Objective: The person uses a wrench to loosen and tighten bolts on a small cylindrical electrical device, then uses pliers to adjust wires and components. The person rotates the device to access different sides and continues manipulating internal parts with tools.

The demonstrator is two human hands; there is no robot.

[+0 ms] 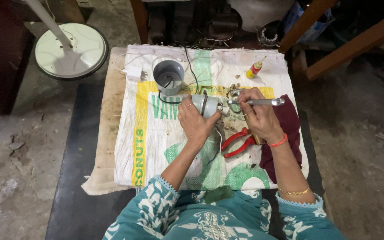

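Teal patterned sleeves reach over a white printed sack (156, 146). On the sack, the left hand (195, 122) clasps a grey motor housing (206, 105); the right hand (258, 116) grips a metal screwdriver (259, 102) against it. Red pliers (238, 142) lie on the sack just below, a small yellow bottle (254, 70) at its far edge

- The small grey motor (205, 105) is partly covered by the left hand (195, 122); its underside cannot be seen.
- Beside the motor, the screwdriver (256, 102) tip is too small to make out, and the right hand (258, 116) hides part of its shaft.
- Below the motor, one handle of the red pliers (237, 143) runs under the right hand.
- Above the motor, the small parts (235, 86) are too tiny to identify.
- Far left of the motor, the fan stand's pole (45, 18) is cut off by the top edge.
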